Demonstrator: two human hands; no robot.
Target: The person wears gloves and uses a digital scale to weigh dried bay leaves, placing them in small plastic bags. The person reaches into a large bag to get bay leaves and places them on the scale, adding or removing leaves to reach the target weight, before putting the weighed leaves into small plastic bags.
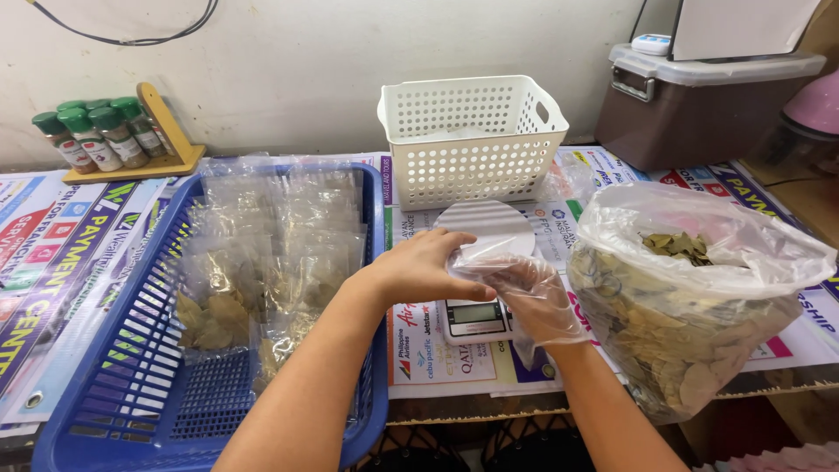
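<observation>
Scale (476, 319) between tray (105, 411) and leaf bag (699, 323)

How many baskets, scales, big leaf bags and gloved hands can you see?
Baskets: 2, the blue basket and the white basket
Scales: 1, the kitchen scale
Big leaf bags: 1, the clear bag of dried leaves
Gloved hands: 1, the right hand
Total: 5

I am seeing two hands of mine: one bare left hand (419, 267) and one right hand in a thin clear plastic glove (524, 293). I am counting one white perforated plastic basket (472, 131), one blue plastic tray (131, 385), one small digital scale (476, 319), one big clear bag of dried leaves (690, 306) and about five green-capped spice jars (100, 135).
</observation>
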